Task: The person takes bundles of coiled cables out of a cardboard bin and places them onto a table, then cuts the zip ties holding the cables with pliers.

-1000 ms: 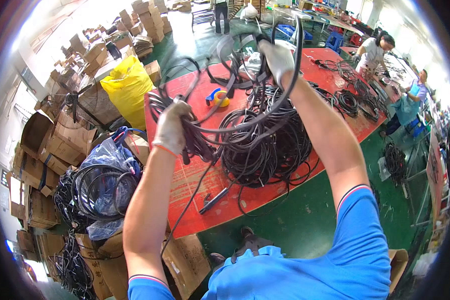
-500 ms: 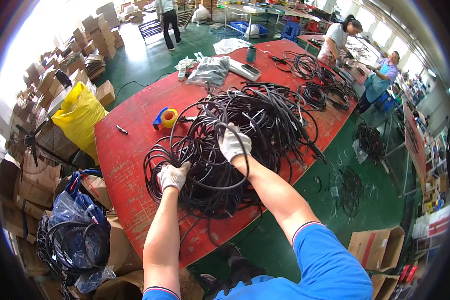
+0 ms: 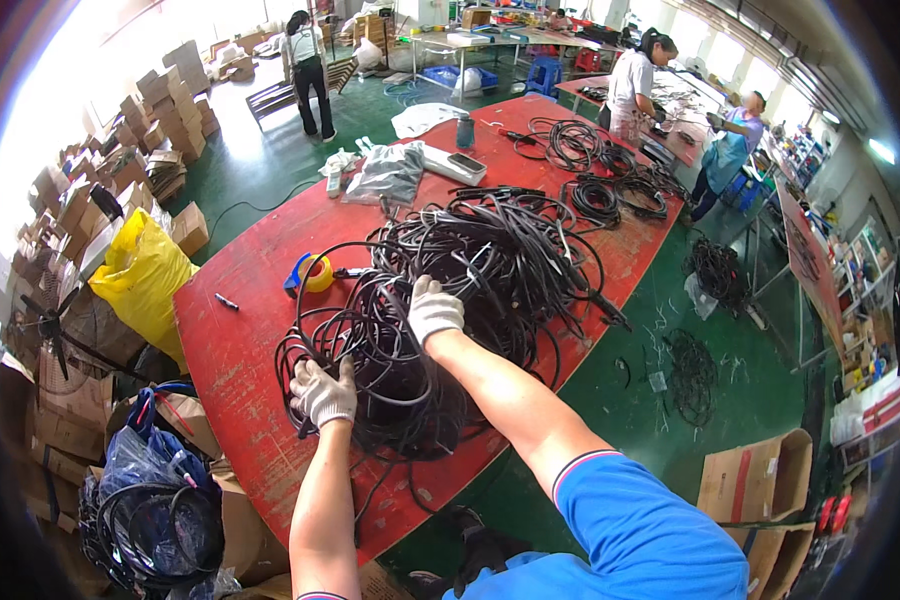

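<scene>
A large tangled heap of black cables (image 3: 505,245) lies on the red table. My left hand (image 3: 322,393), in a pale work glove, is at the heap's near left edge. Its fingers curl over cable loops while the thumb stands apart; the fingertips are partly hidden. Higher up and to the right, my right hand (image 3: 435,310), gloved too, has its fingers closed round black cable in the middle of the heap. A cable loop hangs between the two hands.
On the red table (image 3: 240,350) are a tape dispenser (image 3: 315,273), a marker (image 3: 227,301), a grey plastic bag (image 3: 387,172), a bottle (image 3: 465,131) and coiled cables (image 3: 570,143). A yellow sack (image 3: 142,283) and cardboard boxes stand left. Two people work at the far right; another stands farther back.
Both hands have shifted slightly left in the picture, and the whole view has moved with them. The right hand has drawn down a little on the cable; the left thumb now points up.
</scene>
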The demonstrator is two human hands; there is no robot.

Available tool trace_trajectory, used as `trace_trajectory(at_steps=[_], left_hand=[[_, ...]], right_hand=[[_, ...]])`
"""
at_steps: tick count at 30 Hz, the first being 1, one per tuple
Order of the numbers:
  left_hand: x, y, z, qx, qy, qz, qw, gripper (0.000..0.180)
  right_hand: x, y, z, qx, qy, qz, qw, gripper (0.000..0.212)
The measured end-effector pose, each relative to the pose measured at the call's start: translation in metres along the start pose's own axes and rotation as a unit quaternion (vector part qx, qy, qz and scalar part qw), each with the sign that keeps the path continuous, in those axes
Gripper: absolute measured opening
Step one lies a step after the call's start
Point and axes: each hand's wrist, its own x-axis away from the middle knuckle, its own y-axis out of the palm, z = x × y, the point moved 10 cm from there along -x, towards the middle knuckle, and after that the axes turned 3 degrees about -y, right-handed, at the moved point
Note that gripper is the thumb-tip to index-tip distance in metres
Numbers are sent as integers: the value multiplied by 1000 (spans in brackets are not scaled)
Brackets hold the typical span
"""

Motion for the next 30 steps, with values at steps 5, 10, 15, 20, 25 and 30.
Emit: trace_trajectory(at_steps=[5, 10, 15, 20, 25, 30], left_hand=[[2, 41, -41, 126, 95, -55, 986, 94], [69, 14, -71, 192, 126, -39, 972, 76], [198, -11, -162, 194, 70, -32, 978, 65], [356, -59, -303, 82, -75, 33, 993, 54], [480, -103, -354, 59, -185, 122, 973, 41], [566, -98, -391, 46, -332, 148, 930, 37]], right_hand=[[4, 4, -11, 14, 8, -30, 999, 57], [14, 1, -5, -23, -34, 17, 999, 70], [37, -4, 24, -54, -134, 162, 976, 81], [104, -11, 15, -35, -217, 280, 934, 72], [194, -4, -6, -62, -243, 322, 913, 61], [292, 35, -65, -261, -338, 255, 868, 46]])
